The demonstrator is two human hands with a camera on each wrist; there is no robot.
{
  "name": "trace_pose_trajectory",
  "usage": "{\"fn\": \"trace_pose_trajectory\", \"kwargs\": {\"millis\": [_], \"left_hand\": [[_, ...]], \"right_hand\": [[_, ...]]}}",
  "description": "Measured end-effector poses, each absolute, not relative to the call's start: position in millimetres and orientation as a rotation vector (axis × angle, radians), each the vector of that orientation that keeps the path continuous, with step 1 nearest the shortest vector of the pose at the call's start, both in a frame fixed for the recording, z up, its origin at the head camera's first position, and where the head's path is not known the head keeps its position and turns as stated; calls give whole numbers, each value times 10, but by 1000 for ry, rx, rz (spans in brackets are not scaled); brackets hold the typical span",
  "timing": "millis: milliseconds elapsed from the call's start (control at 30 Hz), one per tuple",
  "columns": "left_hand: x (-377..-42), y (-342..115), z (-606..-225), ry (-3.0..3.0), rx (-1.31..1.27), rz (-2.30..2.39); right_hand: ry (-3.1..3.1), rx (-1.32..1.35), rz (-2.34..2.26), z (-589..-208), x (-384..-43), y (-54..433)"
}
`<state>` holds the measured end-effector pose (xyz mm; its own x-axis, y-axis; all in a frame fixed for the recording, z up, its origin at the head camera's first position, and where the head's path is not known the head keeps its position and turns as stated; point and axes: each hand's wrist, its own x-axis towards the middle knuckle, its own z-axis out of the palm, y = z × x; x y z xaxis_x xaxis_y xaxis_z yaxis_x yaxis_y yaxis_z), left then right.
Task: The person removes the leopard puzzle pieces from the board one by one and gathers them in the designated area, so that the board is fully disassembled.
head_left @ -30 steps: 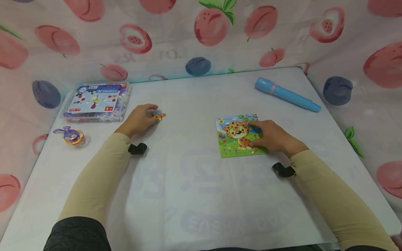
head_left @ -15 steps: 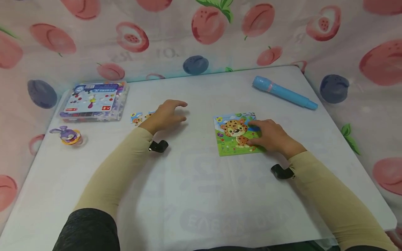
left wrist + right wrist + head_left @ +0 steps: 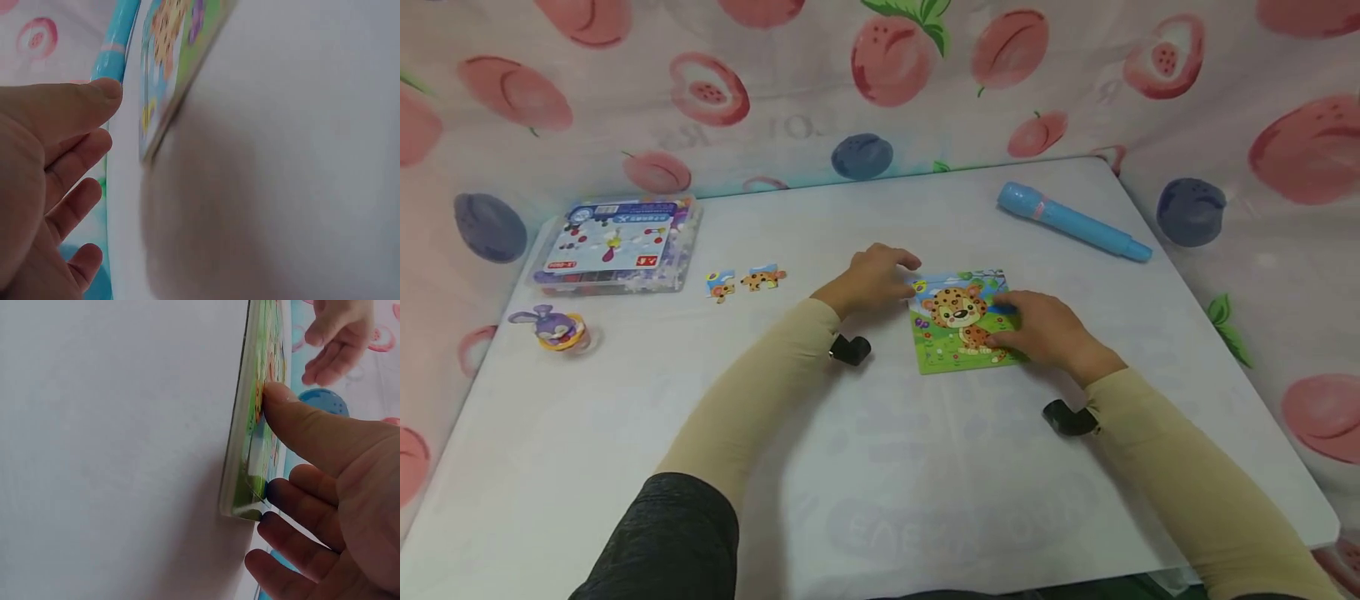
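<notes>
A jigsaw puzzle [image 3: 940,350] with a spotted leopard cub on green grass lies flat on the white table. My right hand [image 3: 1048,329] rests at its right side; in the right wrist view the thumb [image 3: 290,412] is on the picture and the other fingers are by the edge. Near the puzzle's upper left corner hovers my left hand [image 3: 874,279], its fingers loosely extended and holding nothing. The left wrist view shows the puzzle [image 3: 181,69] just beyond that thumb. Two loose puzzle pieces [image 3: 763,278] lie side by side farther left.
A clear plastic case [image 3: 613,246] with a printed label stands at the back left. In front of it sits a small purple rabbit-eared toy [image 3: 556,327]. A blue tube-shaped object [image 3: 1075,222] lies at the back right. Fruit-print cloth rises behind the table.
My left hand has let go of a puzzle piece, leaving it beside the other loose one, and moved right to the puzzle. The right hand stays on the puzzle.
</notes>
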<state>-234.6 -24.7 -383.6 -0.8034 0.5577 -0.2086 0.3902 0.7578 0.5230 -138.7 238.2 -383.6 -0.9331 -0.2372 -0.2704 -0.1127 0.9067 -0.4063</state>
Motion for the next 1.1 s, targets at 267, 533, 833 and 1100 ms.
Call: {"fn": "trace_pose_trajectory", "kwargs": {"millis": [267,533,833,1100], "left_hand": [[-2250,91,-3912,2588,769,618],[-2194,318,-3922,2537,851,653],[-2192,440,-3997,2539,868,639],[-2180,478,-4001,2494,909,669]], "right_hand": [[2750,-252,-569,-3829,-1368,2411],[2746,-293,-573,-3852,-1390,2463],[2744,-292,-596,-3823,-1375,2475],[2738,-298,-645,-3828,-1373,2495]]}}
